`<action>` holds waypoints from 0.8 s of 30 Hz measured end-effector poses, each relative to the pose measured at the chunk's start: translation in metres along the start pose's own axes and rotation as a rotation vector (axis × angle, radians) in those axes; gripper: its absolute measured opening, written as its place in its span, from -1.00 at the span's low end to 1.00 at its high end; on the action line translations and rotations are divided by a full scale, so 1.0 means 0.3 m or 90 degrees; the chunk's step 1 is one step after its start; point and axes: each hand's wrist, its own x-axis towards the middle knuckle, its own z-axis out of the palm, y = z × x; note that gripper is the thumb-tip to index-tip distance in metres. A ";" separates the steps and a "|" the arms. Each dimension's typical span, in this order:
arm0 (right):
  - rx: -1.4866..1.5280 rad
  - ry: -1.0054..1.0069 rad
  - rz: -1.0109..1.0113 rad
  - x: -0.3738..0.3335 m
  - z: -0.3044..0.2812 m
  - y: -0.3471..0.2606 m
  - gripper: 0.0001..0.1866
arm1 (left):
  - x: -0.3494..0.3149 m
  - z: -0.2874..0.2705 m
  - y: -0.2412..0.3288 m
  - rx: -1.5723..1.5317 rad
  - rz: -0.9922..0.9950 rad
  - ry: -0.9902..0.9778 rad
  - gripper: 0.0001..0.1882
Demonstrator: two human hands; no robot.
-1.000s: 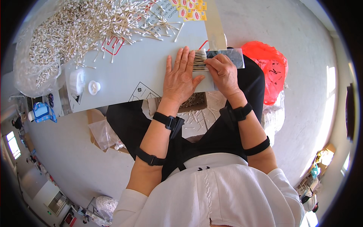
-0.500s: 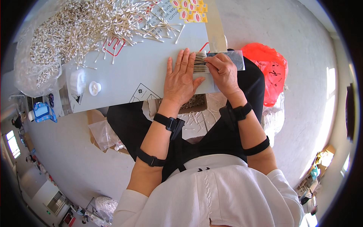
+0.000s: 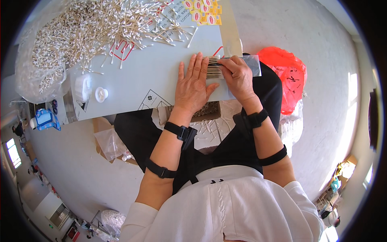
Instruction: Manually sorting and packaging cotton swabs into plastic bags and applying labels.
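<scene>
A row of cotton swabs (image 3: 213,71) lies side by side near the right end of the grey table. My left hand (image 3: 192,86) is flat over the row's left part, fingers stretched and thumb apart. At the row's right ends, my right hand (image 3: 238,78) is closed, thumb and forefinger pinching the edge of a flat clear plastic bag (image 3: 253,65). The bag sticks out past the table edge beyond my knuckles. Its part under my right hand is hidden.
A large heap of loose cotton swabs (image 3: 92,32) covers the table's far left. Yellow-and-white labels (image 3: 205,11) lie at the far edge. A white round cap (image 3: 101,94) sits at left. Below are an open carton (image 3: 206,113) and a red plastic bag (image 3: 284,76).
Both hands stay almost in place. My right fingertips have shifted very slightly at the swab ends, and more of the swab row shows between the hands.
</scene>
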 end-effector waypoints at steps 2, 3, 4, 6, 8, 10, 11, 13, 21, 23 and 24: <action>-0.007 -0.005 -0.002 0.006 0.000 0.000 -0.88 | -0.001 0.002 -0.001 0.003 -0.001 0.000 -0.14; -0.014 -0.010 -0.003 0.008 0.001 0.001 -0.87 | 0.000 0.002 -0.002 0.003 -0.001 -0.001 -0.14; -0.014 -0.010 -0.003 0.009 0.002 0.002 -0.87 | 0.000 0.003 -0.002 0.003 -0.002 -0.001 -0.14; -0.027 -0.013 -0.003 0.009 0.005 0.005 -0.86 | 0.000 0.004 -0.002 0.005 -0.002 -0.001 -0.14; -0.022 -0.019 -0.005 0.006 0.006 0.010 -0.83 | 0.000 0.005 0.000 0.007 -0.002 -0.001 -0.14; -0.017 -0.026 -0.008 0.007 0.000 0.008 -0.80 | 0.001 0.005 0.000 0.009 0.004 0.014 -0.13; 0.005 -0.049 0.007 0.007 -0.007 0.007 -0.72 | 0.001 0.005 0.000 0.009 0.004 0.015 -0.13; 0.028 -0.074 0.021 0.021 -0.024 -0.007 -0.63 | -0.003 0.004 -0.001 0.004 0.000 0.012 -0.14; -0.070 -0.187 -0.085 0.065 -0.077 0.017 -0.38 | 0.002 0.006 0.000 0.002 0.007 0.021 -0.18; -0.076 -0.188 -0.088 0.061 -0.080 0.018 -0.38 | 0.001 0.011 0.001 -0.002 0.008 0.021 -0.18; -0.082 -0.189 -0.092 0.059 -0.082 0.017 -0.39 | 0.001 0.011 0.004 -0.008 0.008 0.017 -0.17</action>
